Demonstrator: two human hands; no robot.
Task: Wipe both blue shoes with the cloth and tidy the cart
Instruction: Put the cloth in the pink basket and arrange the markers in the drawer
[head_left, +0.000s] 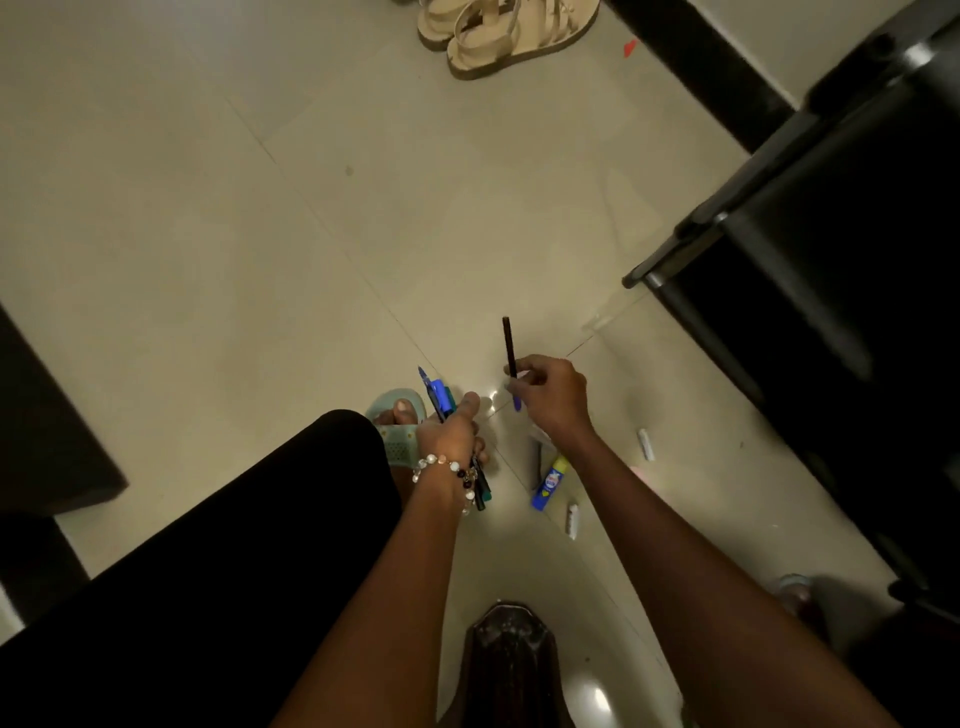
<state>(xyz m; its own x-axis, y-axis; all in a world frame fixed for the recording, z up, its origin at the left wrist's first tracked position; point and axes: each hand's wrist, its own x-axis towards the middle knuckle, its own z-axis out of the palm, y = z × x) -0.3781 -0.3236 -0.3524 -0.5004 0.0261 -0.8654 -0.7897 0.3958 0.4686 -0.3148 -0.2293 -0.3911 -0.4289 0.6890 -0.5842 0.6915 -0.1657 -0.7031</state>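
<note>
A bundle of pens (440, 400) is gripped in the left hand (451, 431), and a dark pencil (509, 345) is pinched upright in the right hand (550, 395), above the tiled floor (208, 208). The black cart (810, 249) stands to the right. A blue glue bottle (549, 483) lies on the floor. No blue shoes or cloth can be seen.

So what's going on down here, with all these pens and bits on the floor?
A person is gathering things off the tiled floor. The left hand grips a bunch of pens, and the right hand pinches a dark pencil together with a blue pen. A blue and yellow tube and two small white pieces still lie on the floor beside the black cart. Beige sandals sit further off.
</note>
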